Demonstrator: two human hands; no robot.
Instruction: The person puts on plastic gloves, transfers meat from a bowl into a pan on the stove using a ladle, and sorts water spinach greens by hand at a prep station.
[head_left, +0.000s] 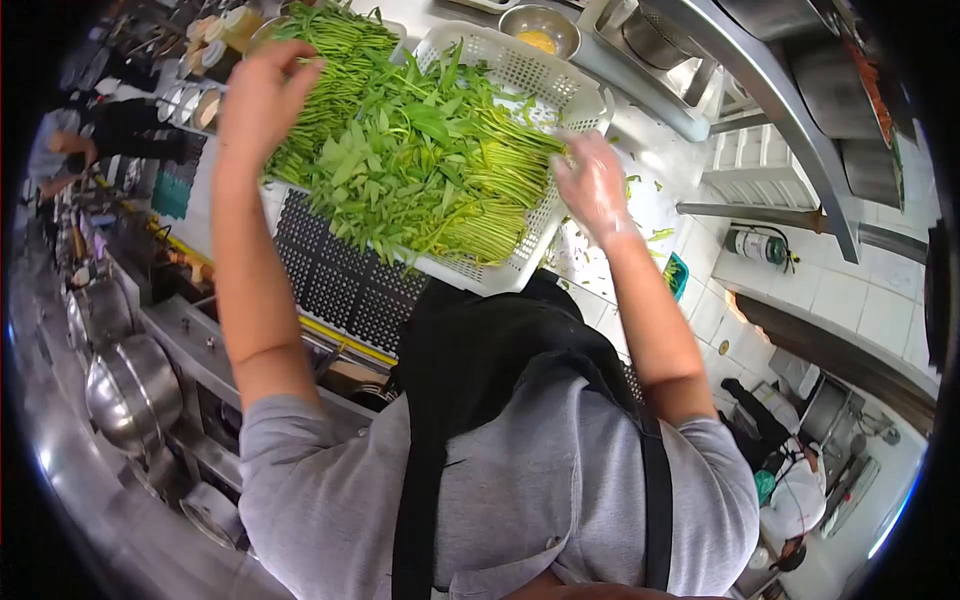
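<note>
Leafy green vegetables with long stems (400, 150), which look like water spinach, fill a white perforated plastic basket (580, 95) and spread past its left side. My left hand (262, 95) is above the stem bundles at the upper left, its thumb and fingers apart with nothing visible between them. On the right, my right hand (592, 185) wears a clear plastic glove. Its slightly curved fingers are apart at the cut stem ends by the basket's right rim; whether they touch the stems is hard to see.
Green scraps (590, 255) litter the white surface right of the basket. A metal bowl (540, 32) with yellow contents stands behind it. A metal shelf frame (770, 95) overhangs the right. Steel pans (135, 390) line the left counter. Other people (795, 490) are at the far sides.
</note>
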